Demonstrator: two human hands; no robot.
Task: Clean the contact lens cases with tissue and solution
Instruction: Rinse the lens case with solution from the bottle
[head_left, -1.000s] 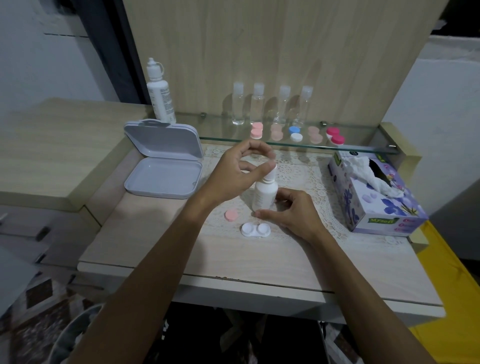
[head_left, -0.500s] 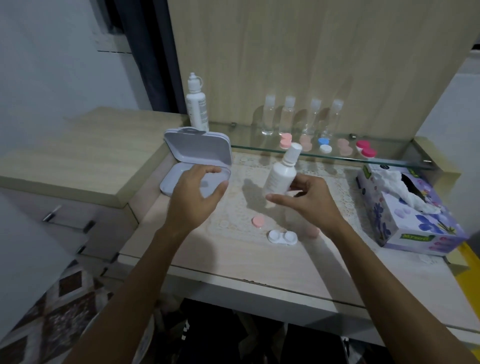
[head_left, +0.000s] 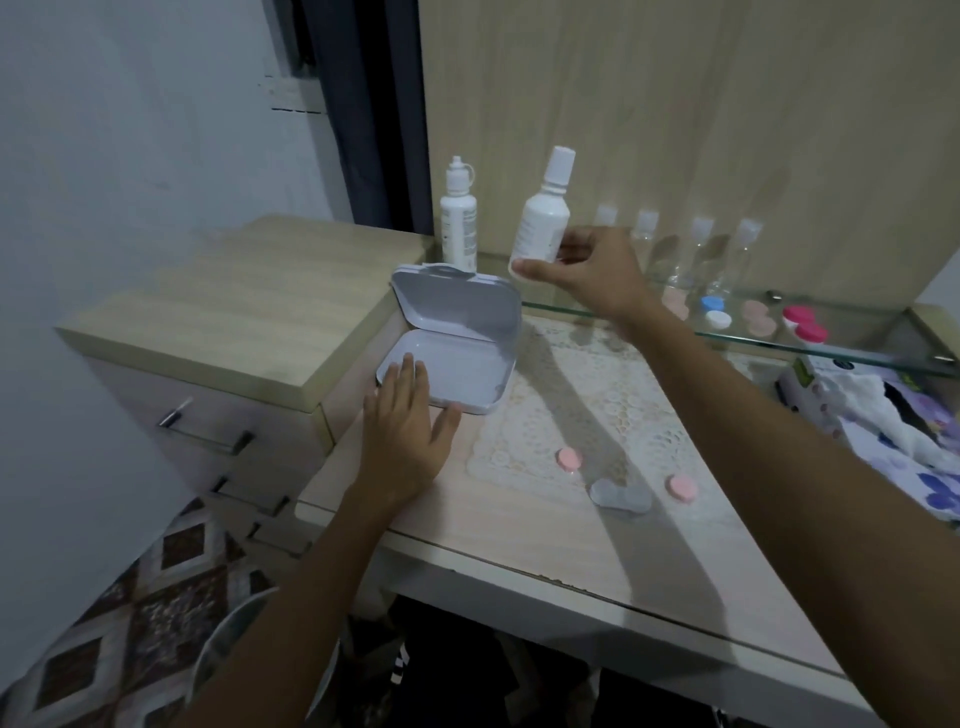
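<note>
White plastic bottle (head_left: 540, 221) gripped by right hand (head_left: 592, 273), slightly tilted.

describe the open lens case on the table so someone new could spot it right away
On the pale table, just past the near edge of the lace mat, lies the white contact lens case. Two loose pink caps flank it; it alone is white, with twin uncapped wells.

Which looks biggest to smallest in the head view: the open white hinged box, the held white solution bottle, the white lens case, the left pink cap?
1. Open white hinged box
2. White solution bottle held by the right hand
3. White lens case
4. Left pink cap
</note>
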